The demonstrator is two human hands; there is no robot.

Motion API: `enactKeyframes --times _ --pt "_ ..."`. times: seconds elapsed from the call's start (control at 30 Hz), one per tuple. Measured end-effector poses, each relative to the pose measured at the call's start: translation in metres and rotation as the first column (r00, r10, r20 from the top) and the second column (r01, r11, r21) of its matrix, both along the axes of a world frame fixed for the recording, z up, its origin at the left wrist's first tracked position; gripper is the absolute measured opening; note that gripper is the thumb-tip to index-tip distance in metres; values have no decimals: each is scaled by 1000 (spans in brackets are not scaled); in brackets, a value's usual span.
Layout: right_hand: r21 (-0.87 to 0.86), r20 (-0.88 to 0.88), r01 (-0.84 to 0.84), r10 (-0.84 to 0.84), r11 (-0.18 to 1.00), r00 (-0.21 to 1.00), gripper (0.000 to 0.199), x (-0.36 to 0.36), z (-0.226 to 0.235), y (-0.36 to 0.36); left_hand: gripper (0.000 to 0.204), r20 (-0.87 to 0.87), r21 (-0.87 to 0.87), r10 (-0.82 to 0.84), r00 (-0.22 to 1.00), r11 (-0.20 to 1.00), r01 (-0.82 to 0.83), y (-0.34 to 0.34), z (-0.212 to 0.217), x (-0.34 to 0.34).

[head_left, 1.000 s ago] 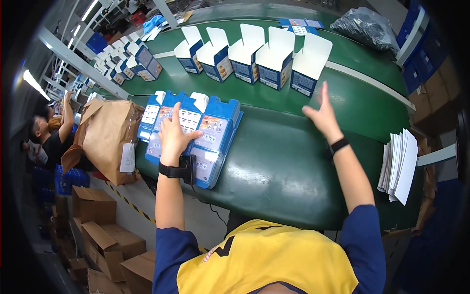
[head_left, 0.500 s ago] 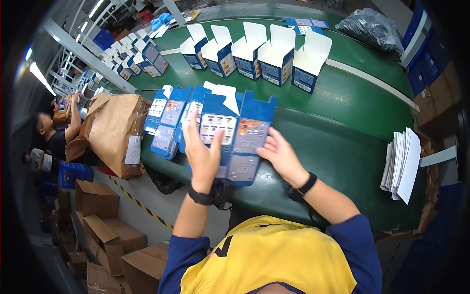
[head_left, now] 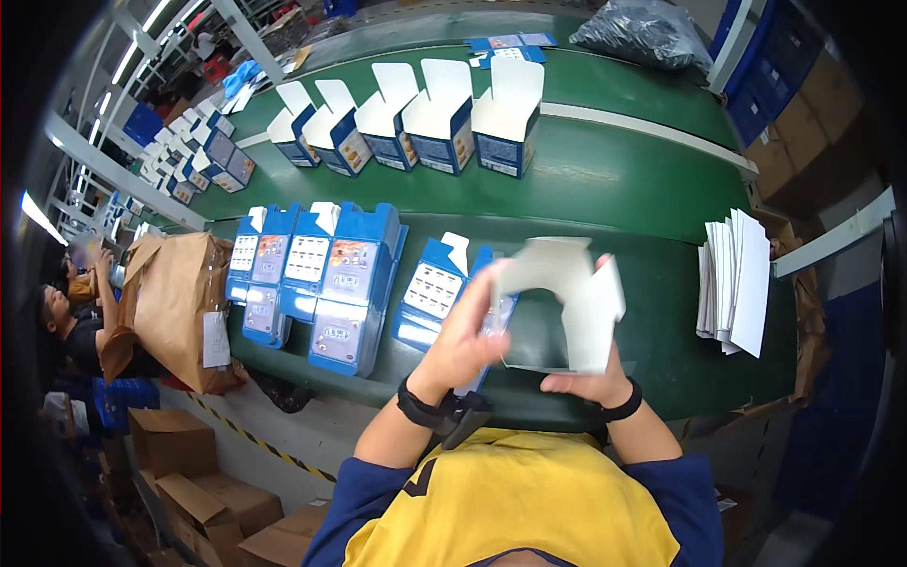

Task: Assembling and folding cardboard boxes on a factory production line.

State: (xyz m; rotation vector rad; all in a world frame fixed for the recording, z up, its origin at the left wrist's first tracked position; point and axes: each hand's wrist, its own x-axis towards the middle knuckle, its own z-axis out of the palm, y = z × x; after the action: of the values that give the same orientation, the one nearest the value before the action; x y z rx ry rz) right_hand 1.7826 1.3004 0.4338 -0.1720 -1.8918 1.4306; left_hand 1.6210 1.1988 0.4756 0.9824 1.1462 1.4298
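Note:
Between my hands is a cardboard box [head_left: 592, 321], spread into a hollow frame with its white inside showing; motion blurs it. My left hand [head_left: 465, 342] grips its left edge, fingers along the outside and thumb in front. Low on its right side, my right hand [head_left: 601, 380] holds it from beneath, fingers partly hidden behind the panel. Just left of my left hand lies a flat blue carton [head_left: 430, 288] with a white flap. Further left are stacks of flat blue cartons [head_left: 351, 283].
Several erected boxes [head_left: 506, 118] with raised white lids stand on the green conveyor [head_left: 624, 170]. A stack of white sheets [head_left: 732, 283] is at the right, a large brown paper bundle [head_left: 175, 302] at the left. A co-worker [head_left: 66, 317] is beyond it.
A flat blue carton has been lifted and opened into a hollow shape between my hands. Both hands have moved right, and the view has shifted, too.

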Motion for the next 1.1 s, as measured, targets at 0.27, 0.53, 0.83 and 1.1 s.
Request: enactKeyframes --times 0.27,0.53,0.83,1.1 --pt "-499 -162 27 -124 866 979 149 4 1 5 100 -768 205 84 634 971 120 7 -10 18" --pt "-175 -121 -176 156 969 980 81 24 29 22 83 -746 619 514 424 769 157 11 -11 6" --pt "-438 -571 -493 191 752 798 75 14 28 13 41 -663 567 422 618 823 46 5 -12 29" --pt "54 -93 86 -81 995 992 55 22 17 16 38 -789 509 374 488 842 179 7 -6 21"
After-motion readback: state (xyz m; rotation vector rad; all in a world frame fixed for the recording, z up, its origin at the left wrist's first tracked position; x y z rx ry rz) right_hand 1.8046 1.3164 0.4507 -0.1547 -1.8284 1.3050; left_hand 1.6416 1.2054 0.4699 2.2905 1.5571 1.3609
